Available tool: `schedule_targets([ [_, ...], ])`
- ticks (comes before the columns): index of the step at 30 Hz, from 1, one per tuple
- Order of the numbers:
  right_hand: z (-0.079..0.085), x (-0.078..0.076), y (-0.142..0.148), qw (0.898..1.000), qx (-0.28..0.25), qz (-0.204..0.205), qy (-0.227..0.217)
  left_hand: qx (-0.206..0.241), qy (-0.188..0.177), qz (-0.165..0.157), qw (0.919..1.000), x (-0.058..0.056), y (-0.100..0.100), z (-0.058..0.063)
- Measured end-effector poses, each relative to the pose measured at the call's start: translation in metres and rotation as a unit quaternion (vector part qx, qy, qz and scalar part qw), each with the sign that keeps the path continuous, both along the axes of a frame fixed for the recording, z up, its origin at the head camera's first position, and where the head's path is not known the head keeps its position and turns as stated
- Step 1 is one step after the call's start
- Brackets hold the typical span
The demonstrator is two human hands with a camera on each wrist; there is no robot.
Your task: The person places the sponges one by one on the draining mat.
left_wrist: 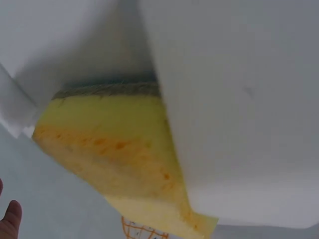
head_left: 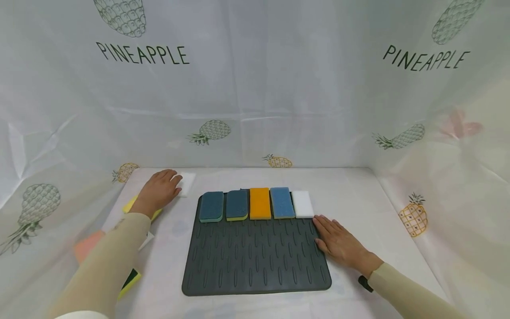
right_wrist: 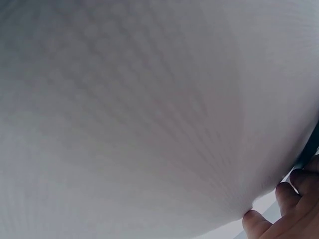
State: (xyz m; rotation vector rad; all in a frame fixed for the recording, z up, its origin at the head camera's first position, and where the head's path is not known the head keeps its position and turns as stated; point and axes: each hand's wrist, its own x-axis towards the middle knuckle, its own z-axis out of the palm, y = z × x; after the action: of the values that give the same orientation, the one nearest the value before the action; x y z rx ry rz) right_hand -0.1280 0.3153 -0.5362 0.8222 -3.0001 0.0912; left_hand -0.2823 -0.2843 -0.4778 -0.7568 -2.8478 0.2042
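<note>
We look down at a dark grey ribbed mat point(head_left: 255, 257) lying on a table point(head_left: 350, 190) covered with pale cloth, pineapple-print curtains hanging on three sides. Along the mat's far edge sits a tidy row of five sponges, side by side and touching or nearly so: a teal sponge point(head_left: 211, 206), a blue sponge with a yellow base point(head_left: 237, 204), an orange sponge point(head_left: 260, 203), a light blue sponge point(head_left: 281, 202) and a white sponge point(head_left: 303, 204).

Our left hand point(head_left: 159, 189) reaches to the far left of the mat, fingers laid fairly flat on a white sponge off the mat point(head_left: 186, 184); whether it already pinches it we cannot tell. Under the wrist lies a yellow sponge point(head_left: 131, 204), which fills the left wrist view. More sponges lie nearer along our left sleeve, an orange-pink one point(head_left: 88, 245) and a yellow and dark one point(head_left: 130, 280).

Our right hand point(head_left: 338, 241) rests flat with straight fingers on the mat's right edge, just below the row's white sponge, holding nothing.

To do this step well, we judge the left hand should grip the loose white sponge by its long sides and lift it clear of the yellow one, while the right hand keeps the mat steady and leaves the row undisturbed.
</note>
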Motion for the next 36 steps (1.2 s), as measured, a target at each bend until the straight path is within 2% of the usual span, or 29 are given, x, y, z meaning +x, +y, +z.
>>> schedule_targets([
  [5, 0.0, 0.0, 0.0, 1.0, 0.001, -0.004, 0.004, -0.006, -0.012, 0.012, 0.9998, -0.006, -0.002, -0.014],
  [9, 0.0, -0.001, -0.002, 1.0, 0.005, -0.01, -0.013, -0.005, -0.008, 0.018, 0.9998, -0.006, -0.005, -0.02],
  [13, 0.0, -0.001, -0.003, 1.0, 0.009, -0.01, -0.019, -0.004, -0.008, 0.028, 0.9996, -0.005, -0.005, -0.018],
  [20, -0.002, -0.002, -0.002, 1.0, 0.009, -0.012, -0.018, -0.003, -0.024, 0.054, 0.9982, -0.007, -0.004, -0.007],
  [26, -0.002, -0.003, -0.001, 1.0, 0.002, -0.01, -0.012, -0.012, -0.047, 0.06, 0.997, -0.011, -0.003, -0.002],
  [32, -0.001, 0.0, -0.002, 1.0, -0.006, -0.002, 0.013, -0.023, -0.073, 0.062, 0.9951, -0.012, 0.001, 0.001],
  [36, 0.0, 0.0, -0.001, 1.0, -0.008, -0.003, 0.017, 0.002, -0.092, 0.07, 0.9934, -0.014, 0.002, 0.001],
])
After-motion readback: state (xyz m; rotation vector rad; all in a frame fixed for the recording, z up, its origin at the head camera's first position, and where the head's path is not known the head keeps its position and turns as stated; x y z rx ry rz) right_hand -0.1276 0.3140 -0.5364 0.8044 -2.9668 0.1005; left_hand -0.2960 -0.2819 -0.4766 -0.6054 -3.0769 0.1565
